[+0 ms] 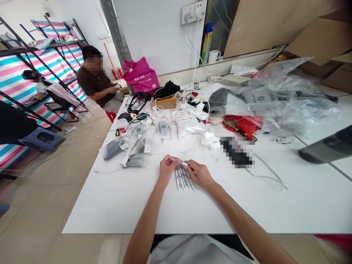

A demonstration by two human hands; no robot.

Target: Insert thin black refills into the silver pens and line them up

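Observation:
A white pen lies crosswise between my hands, with its middle in view. My left hand pinches one end of it, fingers closed. At its other end, my right hand grips it between thumb and fingers. Just below the hands, several white-and-silver pens lie side by side on the white table, pointing toward me. Their upper ends are partly hidden by the held pen and my fingers.
Bagged grey pouches lie to the left, and a white plastic package lies behind. Cables and a pixelated dark object are to the right, near a dark bottle. A person sits beyond the table's left edge.

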